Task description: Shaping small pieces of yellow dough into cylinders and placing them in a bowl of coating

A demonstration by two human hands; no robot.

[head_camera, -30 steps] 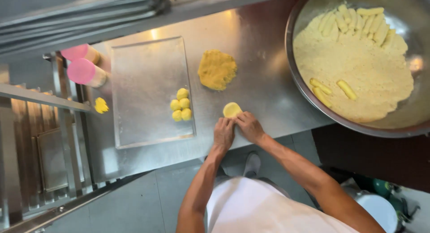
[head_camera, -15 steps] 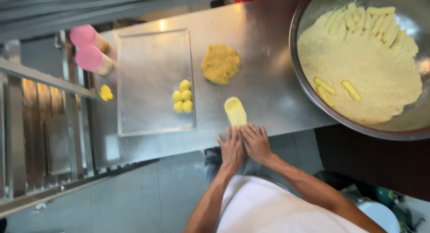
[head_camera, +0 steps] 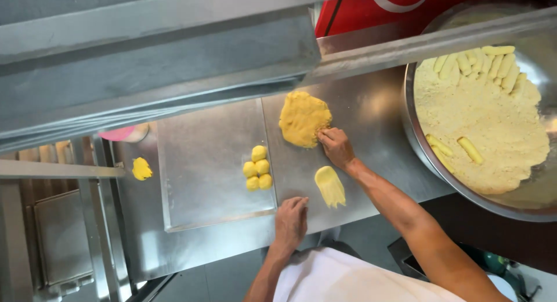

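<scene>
On steel counter (head_camera: 371, 113), right hand (head_camera: 335, 146) pinching edge of dough mound (head_camera: 303, 118), left hand (head_camera: 291, 221) flat and empty by tray (head_camera: 203, 180) (four dough balls (head_camera: 257, 168) on it), flattened strip (head_camera: 330, 186) between hands

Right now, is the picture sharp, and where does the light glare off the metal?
Head view: fairly sharp; the right hand at the dough mound is slightly soft. Pale glare sits on the steel table beside the big bowl and on the tray. The shelf overhead is close and blurred.
</scene>
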